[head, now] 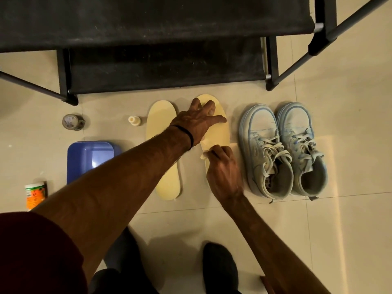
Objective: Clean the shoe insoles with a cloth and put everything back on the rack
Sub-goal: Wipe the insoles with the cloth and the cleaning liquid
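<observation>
Left hand: the left hand (198, 119) lies flat with fingers spread and straight, pressing the toe part of the pale yellow foam insole on the right (214, 132).
Right hand: the right hand (222, 168) has its fingers curled around a small white cloth (204, 154) and holds it against the middle of this insole.
Second insole: the other pale yellow foam insole (165, 158) lies on the beige tiled floor (350, 134), just beside the first, at its 9 o'clock.
Shoes: the pair of light blue laced sneakers (284, 149) stands at 3 o'clock from the insoles.
Rack: the black fabric shoe rack (165, 66) stands at 12 o'clock.
Other things: a blue plastic tray (89, 158) at 9 o'clock, a small white bottle (134, 120) near the second insole's toe, an orange labelled container (35, 194) at 8 o'clock.
</observation>
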